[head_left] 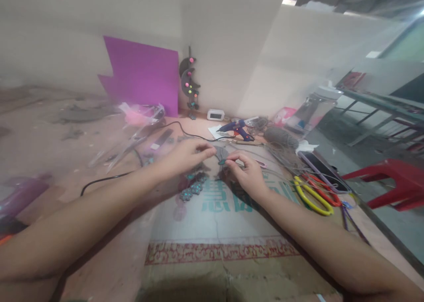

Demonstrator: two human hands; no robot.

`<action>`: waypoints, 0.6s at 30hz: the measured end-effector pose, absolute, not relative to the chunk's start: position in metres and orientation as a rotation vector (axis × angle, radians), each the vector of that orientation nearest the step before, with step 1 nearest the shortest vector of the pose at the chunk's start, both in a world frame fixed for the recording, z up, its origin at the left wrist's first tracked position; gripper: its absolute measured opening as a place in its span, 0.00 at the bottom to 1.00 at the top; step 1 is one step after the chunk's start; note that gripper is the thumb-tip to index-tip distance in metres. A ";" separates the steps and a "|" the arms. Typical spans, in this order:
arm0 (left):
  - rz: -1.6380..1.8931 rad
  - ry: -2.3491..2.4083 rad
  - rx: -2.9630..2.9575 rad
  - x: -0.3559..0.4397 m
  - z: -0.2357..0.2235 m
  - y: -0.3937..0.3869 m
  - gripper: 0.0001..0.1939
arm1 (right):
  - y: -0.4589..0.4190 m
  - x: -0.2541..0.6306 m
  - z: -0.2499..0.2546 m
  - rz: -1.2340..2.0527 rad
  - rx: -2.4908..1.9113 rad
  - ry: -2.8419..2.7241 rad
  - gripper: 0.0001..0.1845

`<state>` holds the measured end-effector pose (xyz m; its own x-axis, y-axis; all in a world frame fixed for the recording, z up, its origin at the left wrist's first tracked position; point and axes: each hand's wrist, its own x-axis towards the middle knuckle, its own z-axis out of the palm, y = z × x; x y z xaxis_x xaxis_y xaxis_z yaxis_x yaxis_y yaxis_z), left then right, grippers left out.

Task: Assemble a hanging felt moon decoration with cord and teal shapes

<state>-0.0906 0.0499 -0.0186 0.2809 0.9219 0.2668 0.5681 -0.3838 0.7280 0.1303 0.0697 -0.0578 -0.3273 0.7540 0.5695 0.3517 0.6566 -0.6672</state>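
A small grey felt-like piece (221, 152) with a teal bit on its lower part is held up between my hands, above the printed board. My left hand (195, 156) pinches its left edge with thumb and fingertips. From the right, the closed thumb and fingers of my right hand (247, 171) grip it beside the teal bit. A thin string hangs below the piece. Several small grey shapes with teal dots (192, 189) lie on the board, just below my left hand. The piece's exact outline is blurred.
Behind my hands lie a blue glue gun (236, 127) and a white timer (215, 115). To the right are a grey yarn roll (281, 137), yellow-handled scissors (311, 196), a phone (323, 169) and a water bottle (309, 110). A black cord (188, 134) crosses the table. A moon-shaped hanging ornament (189, 81) is against the wall.
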 end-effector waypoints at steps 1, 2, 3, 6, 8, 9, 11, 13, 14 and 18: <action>0.914 1.375 2.052 -0.095 -0.013 0.050 0.18 | 0.070 0.131 -0.058 0.547 -0.874 -1.924 0.07; 0.882 1.415 2.054 -0.099 -0.006 0.050 0.19 | 0.069 0.131 -0.057 0.555 -0.877 -1.923 0.07; 0.853 1.454 2.065 -0.103 -0.001 0.049 0.19 | 0.069 0.131 -0.057 0.558 -0.873 -1.928 0.08; 0.748 1.481 2.157 -0.117 0.014 0.049 0.16 | 0.067 0.131 -0.054 0.550 -0.856 -1.952 0.09; 0.632 1.477 2.221 -0.128 0.017 0.050 0.13 | 0.067 0.131 -0.052 0.550 -0.860 -1.963 0.09; 0.568 1.499 2.236 -0.133 0.017 0.051 0.12 | 0.066 0.132 -0.052 0.553 -0.866 -1.967 0.09; 0.480 1.573 2.244 -0.139 0.012 0.049 0.10 | 0.067 0.132 -0.051 0.552 -0.877 -1.971 0.09; 0.454 1.623 2.247 -0.138 0.003 0.041 0.09 | 0.067 0.133 -0.052 0.534 -0.884 -1.972 0.08; 0.453 1.622 2.256 -0.135 -0.003 0.033 0.08 | 0.068 0.133 -0.053 0.523 -0.885 -1.976 0.08; 0.438 1.538 2.295 -0.119 -0.023 -0.008 0.18 | 0.069 0.131 -0.057 0.507 -0.862 -2.010 0.07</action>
